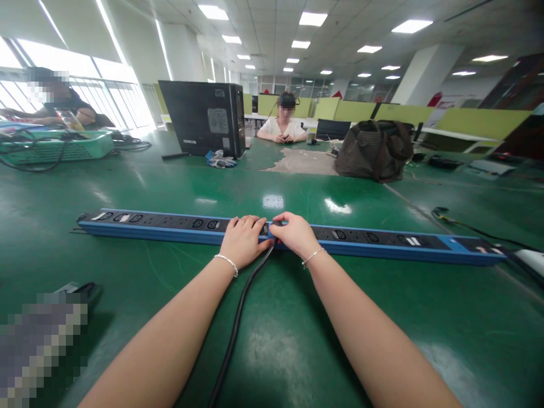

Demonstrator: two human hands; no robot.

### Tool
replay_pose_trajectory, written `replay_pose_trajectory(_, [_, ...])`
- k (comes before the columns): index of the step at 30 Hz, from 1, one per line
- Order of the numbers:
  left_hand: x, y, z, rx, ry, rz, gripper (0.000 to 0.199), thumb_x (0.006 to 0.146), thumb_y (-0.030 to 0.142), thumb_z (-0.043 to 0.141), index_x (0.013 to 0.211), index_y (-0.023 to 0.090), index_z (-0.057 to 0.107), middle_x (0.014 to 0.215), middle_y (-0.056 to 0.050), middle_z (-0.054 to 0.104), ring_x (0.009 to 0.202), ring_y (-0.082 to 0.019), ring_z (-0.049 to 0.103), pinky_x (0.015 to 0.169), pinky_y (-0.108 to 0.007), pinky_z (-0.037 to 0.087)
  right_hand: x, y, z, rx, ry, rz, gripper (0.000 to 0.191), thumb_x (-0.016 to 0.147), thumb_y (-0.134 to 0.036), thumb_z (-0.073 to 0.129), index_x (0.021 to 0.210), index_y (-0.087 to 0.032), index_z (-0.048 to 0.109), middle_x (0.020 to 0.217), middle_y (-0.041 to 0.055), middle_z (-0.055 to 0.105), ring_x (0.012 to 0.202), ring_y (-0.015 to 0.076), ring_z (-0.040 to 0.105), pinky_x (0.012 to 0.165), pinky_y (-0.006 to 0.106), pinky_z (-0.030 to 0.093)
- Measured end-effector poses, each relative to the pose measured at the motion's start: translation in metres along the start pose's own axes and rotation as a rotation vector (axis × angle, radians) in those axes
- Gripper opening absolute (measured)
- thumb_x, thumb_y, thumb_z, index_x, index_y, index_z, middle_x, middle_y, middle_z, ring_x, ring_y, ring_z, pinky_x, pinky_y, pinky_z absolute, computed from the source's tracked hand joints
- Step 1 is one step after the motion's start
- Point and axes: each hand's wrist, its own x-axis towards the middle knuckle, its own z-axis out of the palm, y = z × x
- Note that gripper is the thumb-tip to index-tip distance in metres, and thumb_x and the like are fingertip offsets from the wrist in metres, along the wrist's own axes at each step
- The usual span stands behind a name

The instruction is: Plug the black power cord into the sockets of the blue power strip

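On my head view I see a bare left hand [243, 241] and a bare right hand [297, 234], both forearms [165, 334] uncovered. A silvery, beaded-looking bracelet [230, 262] circles the left wrist; a finer silvery chain bracelet [313, 255] circles the right.

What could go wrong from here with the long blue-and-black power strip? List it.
The thick black cable running between the forearms might snag and tug. The power strip lies on a glossy green tabletop, so it could slide or pivot. The left hand rests close to the right hand and might crowd it.
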Motion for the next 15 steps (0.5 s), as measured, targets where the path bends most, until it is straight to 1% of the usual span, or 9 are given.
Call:
replay_pose_trajectory(3, [0.0000, -0.0008, 0.0000, 0.000, -0.005, -0.002, 0.049, 0.082, 0.048, 0.047, 0.125, 0.023, 0.050, 0.125, -0.008, 0.057, 0.118, -0.025, 0.047, 0.102, -0.044, 0.030, -0.0026, -0.0039, 0.0026, -0.082, 0.079, 0.015, 0.030, 0.066, -0.038, 0.059, 0.090, -0.022, 0.066, 0.081, 0.0017, 0.070, 0.072, 0.0152, 0.063, 0.066, 0.024, 0.045])
replay_pose_trajectory(5, [0.0002, -0.0010, -0.0001, 0.000, -0.002, 0.003, 0.050, 0.082, 0.048, 0.047, 0.124, 0.022, 0.050, 0.124, -0.008, 0.058, 0.117, -0.025, 0.048, 0.102, -0.043, 0.030, -0.0036, -0.0065, 0.0034, -0.119, 0.104, 0.018, 0.030, 0.064, -0.038, 0.059, 0.089, -0.022, 0.067, 0.084, 0.0024, 0.070, 0.076, 0.0163, 0.062, 0.068, 0.025, 0.045])
replay_pose_trajectory(9, [0.0006, -0.0009, 0.0000, 0.006, 0.003, 0.003, 0.050, 0.081, 0.048, 0.047, 0.124, 0.022, 0.051, 0.122, -0.007, 0.059, 0.116, -0.025, 0.049, 0.101, -0.042, 0.031, -0.0041, -0.0099, 0.0032, -0.129, 0.117, 0.027, 0.033, 0.062, -0.036, 0.058, 0.091, -0.022, 0.068, 0.085, 0.0031, 0.070, 0.077, 0.0171, 0.062, 0.069, 0.025, 0.045])
replay_pose_trajectory(15, [0.0014, -0.0014, 0.0007, -0.004, 0.005, -0.006, 0.050, 0.080, 0.047, 0.050, 0.123, 0.022, 0.051, 0.121, -0.008, 0.059, 0.115, -0.025, 0.049, 0.100, -0.043, 0.031, -0.0029, -0.0099, 0.0040, -0.107, 0.102, 0.056, 0.036, 0.061, -0.034, 0.059, 0.093, -0.021, 0.068, 0.085, 0.0035, 0.070, 0.076, 0.0171, 0.062, 0.070, 0.025, 0.046])
